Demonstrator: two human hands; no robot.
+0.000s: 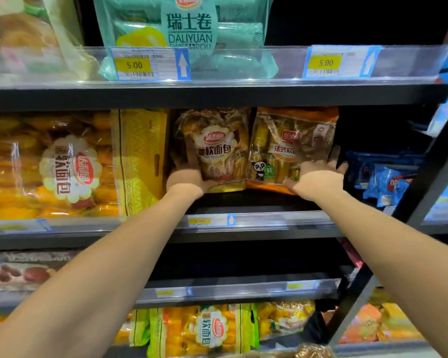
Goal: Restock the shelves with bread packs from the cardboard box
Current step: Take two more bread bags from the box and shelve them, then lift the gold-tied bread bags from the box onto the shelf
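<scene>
Two bread packs stand upright side by side on the middle shelf (243, 223). My left hand (189, 174) grips the lower left corner of the brown-gold bread pack (217, 140), fingers up its front and thumb under its edge. My right hand (318, 171) lies with spread fingers against the front of the orange bread pack (277, 143), at its lower right. The cardboard box is out of view.
A large yellow bread bag (70, 164) lies sideways left of my hands. A teal swiss roll pack (186, 29) fills the top shelf behind price tags (145, 63). Blue packs (388, 177) sit on the right-hand rack. More yellow bread bags (210, 329) lie lower down.
</scene>
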